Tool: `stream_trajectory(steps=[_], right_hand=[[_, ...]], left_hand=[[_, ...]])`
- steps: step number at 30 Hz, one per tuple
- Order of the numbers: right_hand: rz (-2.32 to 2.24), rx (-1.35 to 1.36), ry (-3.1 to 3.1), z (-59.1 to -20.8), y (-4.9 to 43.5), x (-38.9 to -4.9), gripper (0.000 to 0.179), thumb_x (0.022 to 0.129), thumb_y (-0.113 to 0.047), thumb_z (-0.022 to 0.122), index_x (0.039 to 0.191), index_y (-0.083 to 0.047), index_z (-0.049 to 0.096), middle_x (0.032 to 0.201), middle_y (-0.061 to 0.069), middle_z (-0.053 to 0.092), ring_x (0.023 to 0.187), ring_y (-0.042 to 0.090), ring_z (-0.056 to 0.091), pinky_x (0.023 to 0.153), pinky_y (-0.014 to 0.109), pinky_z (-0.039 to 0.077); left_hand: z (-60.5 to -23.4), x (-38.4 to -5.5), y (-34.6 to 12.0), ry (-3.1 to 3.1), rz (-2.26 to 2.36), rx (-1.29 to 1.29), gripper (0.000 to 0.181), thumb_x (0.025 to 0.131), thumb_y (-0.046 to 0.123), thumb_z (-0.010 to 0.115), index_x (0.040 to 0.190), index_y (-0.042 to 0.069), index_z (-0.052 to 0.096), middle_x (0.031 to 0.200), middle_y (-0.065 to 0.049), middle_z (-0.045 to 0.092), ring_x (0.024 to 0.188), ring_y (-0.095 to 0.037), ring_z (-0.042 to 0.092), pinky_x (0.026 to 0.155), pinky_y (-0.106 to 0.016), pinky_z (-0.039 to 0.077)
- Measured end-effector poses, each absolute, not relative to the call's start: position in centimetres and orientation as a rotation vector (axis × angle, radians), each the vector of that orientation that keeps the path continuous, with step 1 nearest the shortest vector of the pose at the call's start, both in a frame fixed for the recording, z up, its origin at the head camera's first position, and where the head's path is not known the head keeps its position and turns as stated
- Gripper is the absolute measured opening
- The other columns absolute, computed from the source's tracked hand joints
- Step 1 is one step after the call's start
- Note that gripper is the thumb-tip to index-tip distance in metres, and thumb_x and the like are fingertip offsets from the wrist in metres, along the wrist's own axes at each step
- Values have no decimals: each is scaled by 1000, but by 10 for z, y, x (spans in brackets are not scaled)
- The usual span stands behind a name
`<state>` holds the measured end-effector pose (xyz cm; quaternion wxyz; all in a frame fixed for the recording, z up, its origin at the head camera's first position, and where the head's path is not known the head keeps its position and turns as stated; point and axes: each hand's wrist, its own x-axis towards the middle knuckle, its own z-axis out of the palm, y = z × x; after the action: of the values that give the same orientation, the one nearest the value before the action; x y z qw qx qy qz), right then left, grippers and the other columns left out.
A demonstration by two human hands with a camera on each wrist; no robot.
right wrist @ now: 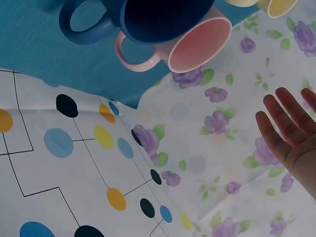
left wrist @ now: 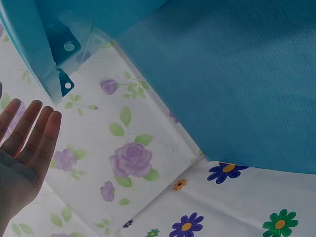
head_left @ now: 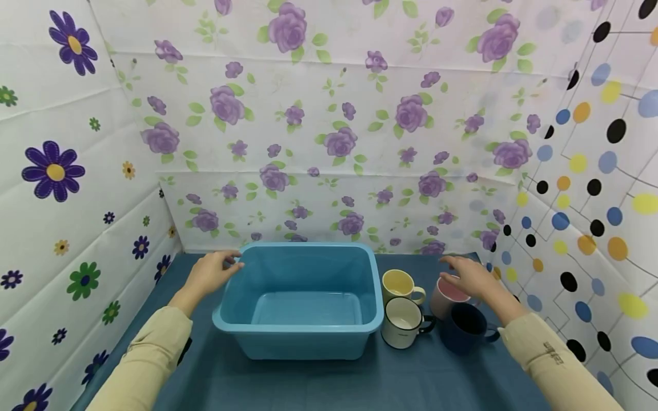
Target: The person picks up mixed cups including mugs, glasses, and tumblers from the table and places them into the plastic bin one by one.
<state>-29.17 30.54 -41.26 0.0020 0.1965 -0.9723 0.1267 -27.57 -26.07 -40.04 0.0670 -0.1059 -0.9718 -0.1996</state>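
My left hand (head_left: 213,273): just beside the left rim of the basin, fingers extended and slightly parted; I cannot tell whether a fingertip touches the rim.
My right hand (head_left: 469,275): in the air near the pink mug, fingers straight and a little spread, apart from the mugs in the wrist view.
Light-blue plastic basin (head_left: 303,344): upright on the blue tablecloth (head_left: 319,388), between my arms, its open top facing up.
Mugs beside the basin: the yellow mug (head_left: 396,288) stands behind the black-rimmed white mug (head_left: 398,330), both handles toward my right.
Mugs by my right hand: the pink mug (head_left: 441,305) stands behind the navy mug (head_left: 462,335).
My sleeves (head_left: 146,348): beige.
Backdrop (head_left: 319,200): white sheeting with purple roses.
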Motion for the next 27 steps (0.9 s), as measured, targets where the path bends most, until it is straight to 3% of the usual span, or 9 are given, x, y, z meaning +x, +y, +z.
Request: stream_trajectory(steps=[10,19,27], right_hand=[[400,674,-2982,-415,298,-279,38,92,-18,59,124,1,56,116,26,60,97,38,62,80,51,52],[368,703,-2967,-413,293,-273,37,92,-18,60,125,-1,57,119,25,58,100,39,60,83,53,51],[362,729,-2953,-406,294,-269,37,91,-15,60,124,0,57,117,25,59,95,36,63,80,52,52]], left_hand=[[-396,-268,-260,-2892,-792,-254,40,93,23,59,125,-1,58,109,-24,65,96,-38,63,76,-50,52],[-387,-263,-268,-2925,-1563,25,63,99,33,48,147,-2,24,137,-35,36,122,-49,45,84,-47,55],[-379,-258,-280,-2981,-1661,70,72,99,42,43,149,-1,15,146,-35,24,127,-49,40,90,-48,52]])
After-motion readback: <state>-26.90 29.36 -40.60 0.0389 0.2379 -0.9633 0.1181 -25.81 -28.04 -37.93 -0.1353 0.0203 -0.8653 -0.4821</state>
